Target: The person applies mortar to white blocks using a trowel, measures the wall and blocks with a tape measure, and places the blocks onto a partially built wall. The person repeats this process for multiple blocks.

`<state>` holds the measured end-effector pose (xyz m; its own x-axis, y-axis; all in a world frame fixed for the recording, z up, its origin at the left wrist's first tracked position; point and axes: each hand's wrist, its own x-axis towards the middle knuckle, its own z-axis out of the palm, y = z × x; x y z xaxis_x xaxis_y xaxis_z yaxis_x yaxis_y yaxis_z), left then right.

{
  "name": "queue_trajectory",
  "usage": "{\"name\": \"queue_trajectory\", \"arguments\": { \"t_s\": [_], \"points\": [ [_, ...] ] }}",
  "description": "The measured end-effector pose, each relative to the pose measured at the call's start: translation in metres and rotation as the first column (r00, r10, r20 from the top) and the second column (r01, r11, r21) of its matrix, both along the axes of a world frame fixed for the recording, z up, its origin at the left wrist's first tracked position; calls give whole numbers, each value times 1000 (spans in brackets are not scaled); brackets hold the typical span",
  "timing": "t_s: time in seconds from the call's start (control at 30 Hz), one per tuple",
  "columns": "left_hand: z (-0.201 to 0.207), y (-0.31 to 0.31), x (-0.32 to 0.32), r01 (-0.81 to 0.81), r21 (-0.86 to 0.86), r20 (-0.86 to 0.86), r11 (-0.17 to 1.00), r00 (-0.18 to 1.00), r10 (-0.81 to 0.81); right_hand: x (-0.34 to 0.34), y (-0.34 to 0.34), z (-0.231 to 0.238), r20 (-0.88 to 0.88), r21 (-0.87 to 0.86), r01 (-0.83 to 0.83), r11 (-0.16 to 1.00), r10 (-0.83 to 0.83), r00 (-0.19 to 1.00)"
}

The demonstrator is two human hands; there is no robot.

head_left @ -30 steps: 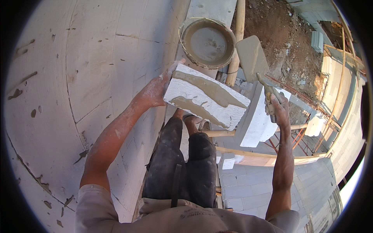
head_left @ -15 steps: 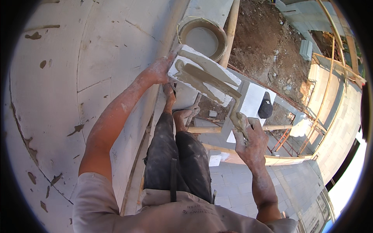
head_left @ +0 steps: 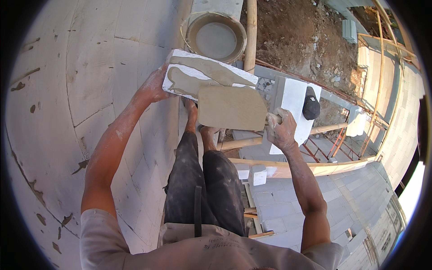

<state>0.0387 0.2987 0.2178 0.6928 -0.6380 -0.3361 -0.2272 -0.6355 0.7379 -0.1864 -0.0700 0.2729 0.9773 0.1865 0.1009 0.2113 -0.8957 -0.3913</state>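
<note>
My left hand [head_left: 156,84] grips the left end of a white lightweight block [head_left: 191,73], raised in front of me. Wet grey mortar is smeared in streaks over its upper face, with bare white patches between. In my right hand [head_left: 282,129] is the handle of a broad trowel [head_left: 231,108], fingers wrapped round it. The trowel's flat blade faces up, coated in mortar, and overlaps the block's near edge. Whether blade and block touch there, I cannot tell. Just beyond the block stands a round bucket [head_left: 216,38] with grey mortar inside.
A pale block wall [head_left: 90,67] with mortar spots rises on my left. White blocks [head_left: 290,105] and a dark cap [head_left: 311,103] lie to the right. Wooden poles [head_left: 250,36] and red metal bars [head_left: 315,152] cross beside me. Below are bare soil [head_left: 288,33] and a lower block wall [head_left: 306,198].
My right hand has turned the trowel from edge-on to flat and drawn its blade nearer me, off most of the block. Block and left hand have shifted left in view.
</note>
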Motion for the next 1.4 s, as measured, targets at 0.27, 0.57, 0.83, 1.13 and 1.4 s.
{"name": "queue_trajectory", "arguments": {
  "t_s": [0.27,0.57,0.83,1.13,1.4],
  "points": [
    [-19,10,8,34,-24,-2,999,999,-34,-70,-57,-21,-196,-98,300,949,-314,929],
    [14,-2,1,-1,40,-32,999,999,2,17,-43,-31,-284,-26,435,900,-424,860],
    [-2,8,-4,8,22,-173,1000,985,-4,241,2,-118,-560,-324,-93,942,-111,821],
    [20,-21,-24,166,-87,-6,982,986,-167,305,71,-125,-850,175,-97,980,200,487],
    [39,-67,-83,377,-48,85,925,924,-372,248,189,-107,-996,45,-507,861,2,-85]
  ]
}}
